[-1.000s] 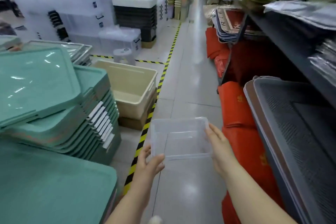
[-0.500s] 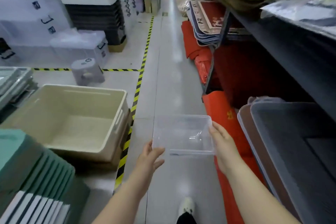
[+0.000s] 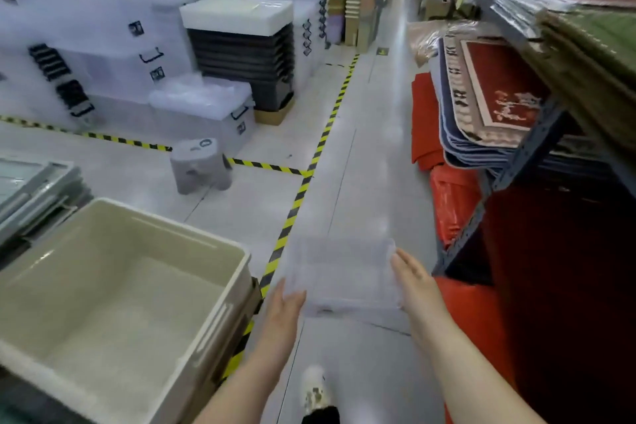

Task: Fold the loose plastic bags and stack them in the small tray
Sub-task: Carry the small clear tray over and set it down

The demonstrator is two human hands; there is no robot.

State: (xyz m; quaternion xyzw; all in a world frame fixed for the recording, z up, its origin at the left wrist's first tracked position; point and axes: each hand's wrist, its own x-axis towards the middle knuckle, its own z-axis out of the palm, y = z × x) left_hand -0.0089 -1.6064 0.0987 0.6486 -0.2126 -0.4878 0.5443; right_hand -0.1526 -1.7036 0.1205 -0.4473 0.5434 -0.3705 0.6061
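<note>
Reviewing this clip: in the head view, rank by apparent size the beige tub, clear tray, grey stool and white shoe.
1. beige tub, largest by far
2. clear tray
3. grey stool
4. white shoe
The tray is much nearer the camera than the stool, so their true order is unsure.

Small clear plastic tray [image 3: 344, 279], rectangular, shallow, roughly level, blurred; held in the air, left hand [image 3: 285, 306] pinching near-left corner, right hand [image 3: 413, 282] flat against right side.
</note>
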